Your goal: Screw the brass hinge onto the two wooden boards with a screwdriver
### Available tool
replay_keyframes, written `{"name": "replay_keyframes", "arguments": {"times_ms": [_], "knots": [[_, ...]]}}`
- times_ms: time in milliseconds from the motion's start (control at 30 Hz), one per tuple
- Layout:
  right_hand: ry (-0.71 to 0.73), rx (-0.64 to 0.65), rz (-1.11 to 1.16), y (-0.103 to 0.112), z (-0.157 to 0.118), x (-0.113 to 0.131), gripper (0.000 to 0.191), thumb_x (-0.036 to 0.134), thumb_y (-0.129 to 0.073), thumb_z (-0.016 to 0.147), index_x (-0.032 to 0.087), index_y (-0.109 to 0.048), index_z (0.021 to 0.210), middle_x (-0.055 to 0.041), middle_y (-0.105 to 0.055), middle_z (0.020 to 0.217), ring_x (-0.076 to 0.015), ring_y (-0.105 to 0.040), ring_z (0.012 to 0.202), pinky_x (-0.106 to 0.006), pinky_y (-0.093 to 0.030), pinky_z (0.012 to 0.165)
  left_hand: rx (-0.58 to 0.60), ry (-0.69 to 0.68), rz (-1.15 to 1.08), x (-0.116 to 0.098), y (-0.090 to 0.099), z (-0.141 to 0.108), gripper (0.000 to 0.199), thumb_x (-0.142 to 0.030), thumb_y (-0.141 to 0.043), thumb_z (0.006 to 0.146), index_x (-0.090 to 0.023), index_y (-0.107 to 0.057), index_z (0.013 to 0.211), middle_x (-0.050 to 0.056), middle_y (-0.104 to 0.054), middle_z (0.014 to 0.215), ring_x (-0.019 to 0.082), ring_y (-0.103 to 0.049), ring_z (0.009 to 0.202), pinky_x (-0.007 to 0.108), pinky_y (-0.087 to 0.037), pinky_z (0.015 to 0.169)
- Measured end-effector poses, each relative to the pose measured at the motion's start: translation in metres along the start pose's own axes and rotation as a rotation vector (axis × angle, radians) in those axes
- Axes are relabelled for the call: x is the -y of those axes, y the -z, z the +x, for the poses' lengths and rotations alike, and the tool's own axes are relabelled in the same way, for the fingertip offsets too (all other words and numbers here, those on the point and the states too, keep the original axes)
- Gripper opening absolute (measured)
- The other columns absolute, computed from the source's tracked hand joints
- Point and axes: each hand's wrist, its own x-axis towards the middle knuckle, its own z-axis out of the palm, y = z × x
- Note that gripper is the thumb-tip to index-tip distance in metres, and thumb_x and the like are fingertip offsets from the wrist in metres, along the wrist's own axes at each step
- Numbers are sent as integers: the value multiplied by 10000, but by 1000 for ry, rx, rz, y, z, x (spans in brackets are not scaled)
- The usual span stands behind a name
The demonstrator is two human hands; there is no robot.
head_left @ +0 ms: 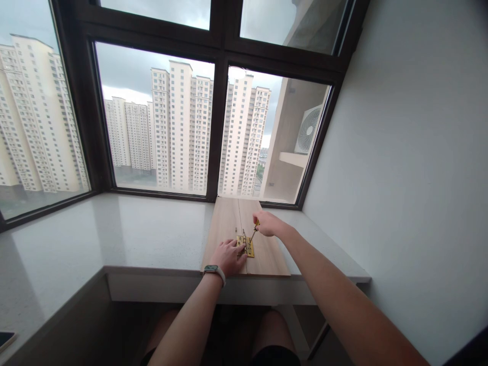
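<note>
Two light wooden boards [267,254] lie side by side on the white counter, with a narrow seam between them. A gold-coloured hinge [250,249] rests across the seam. My left hand [229,255], a watch on its wrist, lies over the hinge's left part with its fingers spread and pressing on it. My right hand [267,223] is closed round the handle of a screwdriver [253,234], whose shaft slants down to the hinge's right half. Small screws [236,230] stand or lie on the left board above the hinge; their exact position is too small to tell.
The white counter [152,234] runs along dark-framed windows and ends at a front edge near my knees. A white wall [400,152] rises at the right. A dark flat object [6,339] lies at the lower left.
</note>
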Motion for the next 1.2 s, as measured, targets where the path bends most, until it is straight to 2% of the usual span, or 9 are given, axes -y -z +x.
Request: {"name": "replay_keyframes", "arguments": {"times_ms": [167, 300, 467, 700, 800, 867, 1000, 1200], "knots": [[-49, -5, -72, 3, -2, 0, 173, 152, -738, 787, 232, -684, 930, -65, -713, 1054, -209, -658, 946, -263, -424, 682, 9, 2, 2, 0, 0, 0, 444, -530, -485, 979, -306, -648, 1326, 98, -657, 1265, 312, -546, 1240, 461, -460, 1007], [-40, -33, -129, 2, -4, 0, 157, 145, -715, 809, 222, -680, 941, -92, -717, 1067, -231, -668, 966, -282, -441, 705, 2, -3, 4, 0, 0, -1, 452, -536, -470, 985, -308, -641, 1336, 95, -655, 1277, 312, -548, 1240, 463, -460, 1007], [-28, -15, -184, 3, -7, 3, 124, 242, -672, 880, 213, -678, 1000, -122, -713, 1125, -257, -668, 1027, -315, -474, 779, 0, -7, 4, 0, -1, 0, 454, -544, -475, 983, -305, -647, 1329, 94, -660, 1268, 307, -551, 1236, 459, -455, 1015], [-83, 61, -226, 8, -10, 7, 186, 302, -601, 922, 208, -694, 1053, -144, -708, 1131, -291, -673, 1022, -347, -490, 778, 0, -2, 11, 0, 0, 0, 455, -553, -480, 980, -308, -656, 1321, 93, -663, 1268, 304, -555, 1231, 457, -451, 1023], [-44, 53, -212, 7, -10, 6, 224, 298, -649, 890, 207, -668, 1093, -145, -664, 1210, -278, -661, 1035, -334, -481, 787, 7, 2, 16, 0, 1, 0, 462, -552, -464, 987, -307, -652, 1331, 94, -658, 1281, 305, -550, 1237, 459, -451, 1022], [-11, 56, -207, 6, -9, 6, 259, 227, -680, 852, 207, -647, 1108, -137, -631, 1248, -256, -657, 1025, -314, -470, 776, 12, 1, 18, 0, 1, 0, 461, -552, -459, 988, -309, -652, 1329, 92, -658, 1281, 306, -550, 1237, 462, -454, 1017], [28, 51, -194, 4, -8, 5, 267, 109, -661, 825, 210, -625, 1069, -103, -648, 1177, -227, -648, 1004, -288, -443, 750, 10, -5, 21, 0, 1, 0, 465, -556, -460, 988, -311, -645, 1337, 92, -657, 1283, 310, -551, 1234, 471, -455, 1013], [50, -7, -187, 1, -7, 4, 174, 120, -643, 840, 207, -628, 990, -91, -668, 1142, -214, -644, 980, -281, -415, 714, 8, 0, 20, -1, 2, 0, 467, -555, -471, 983, -307, -645, 1339, 98, -660, 1271, 312, -555, 1231, 463, -464, 1002]]}}
